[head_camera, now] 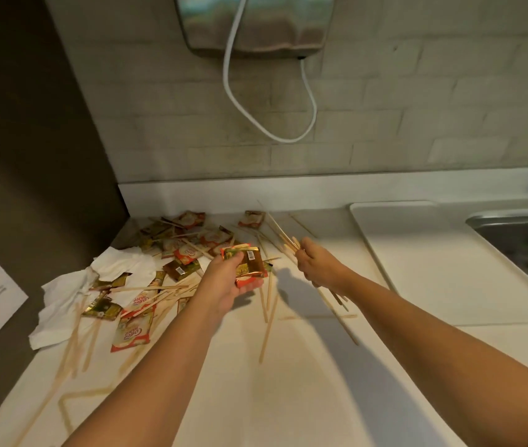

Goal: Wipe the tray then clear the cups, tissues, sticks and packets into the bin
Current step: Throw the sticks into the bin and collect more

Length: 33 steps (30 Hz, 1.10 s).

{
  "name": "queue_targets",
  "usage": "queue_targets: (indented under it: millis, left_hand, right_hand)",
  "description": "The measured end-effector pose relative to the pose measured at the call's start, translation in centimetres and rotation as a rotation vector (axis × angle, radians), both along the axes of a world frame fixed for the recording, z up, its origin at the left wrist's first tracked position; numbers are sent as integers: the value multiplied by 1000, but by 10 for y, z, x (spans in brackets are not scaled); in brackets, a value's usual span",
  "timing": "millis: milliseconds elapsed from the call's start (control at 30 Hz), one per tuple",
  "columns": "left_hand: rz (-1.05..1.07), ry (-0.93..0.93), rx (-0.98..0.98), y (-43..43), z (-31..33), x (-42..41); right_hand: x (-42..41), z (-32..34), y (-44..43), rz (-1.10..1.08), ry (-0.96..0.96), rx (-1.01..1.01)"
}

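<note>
Several glossy foil packets (246,266) pinched in the left hand (224,285), a bundle of wooden stir sticks (283,238) gripped in the right hand (317,266). Probably light and slippery, thin and snappable: pinch flat faces, grasp sticks mid-length. More strewn among tissues (63,301) on the counter (288,398).

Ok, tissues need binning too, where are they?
Head view, far left: the tissues lie crumpled on the counter among scattered packets, left of the left hand.
</note>
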<state>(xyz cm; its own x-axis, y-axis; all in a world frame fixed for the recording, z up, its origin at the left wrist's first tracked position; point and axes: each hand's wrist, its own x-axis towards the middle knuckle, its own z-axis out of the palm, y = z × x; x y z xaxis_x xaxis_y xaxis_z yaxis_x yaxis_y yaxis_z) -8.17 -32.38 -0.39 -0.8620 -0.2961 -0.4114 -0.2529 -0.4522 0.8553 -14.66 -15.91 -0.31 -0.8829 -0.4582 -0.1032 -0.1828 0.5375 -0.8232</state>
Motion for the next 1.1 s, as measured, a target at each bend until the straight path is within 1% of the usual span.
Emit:
queue_targets:
  millis: [133, 367, 533, 633, 733, 933, 1100]
  left_hand:
    - [-95, 14, -13, 19, 4, 18]
    - [-277, 14, 20, 71, 7, 51]
    - [-436, -12, -10, 115, 7, 78]
    - [-584, 3, -31, 138, 10, 95]
    - [-696, 10, -73, 164, 6, 107]
    - [-786, 5, -123, 234, -4, 138]
    - [-981, -46, -183, 297, -21, 178]
  right_hand:
    - [31, 0, 18, -84, -10, -8]
    - [97, 3, 66, -198, -46, -26]
    - [134, 10, 119, -319, -80, -3]
    - [154, 16, 153, -355, -145, -55]
    - [174, 16, 188, -370, -217, -93]
    - [217, 1, 258, -355, -342, -80]
    - [263, -22, 325, -271, -517, -134]
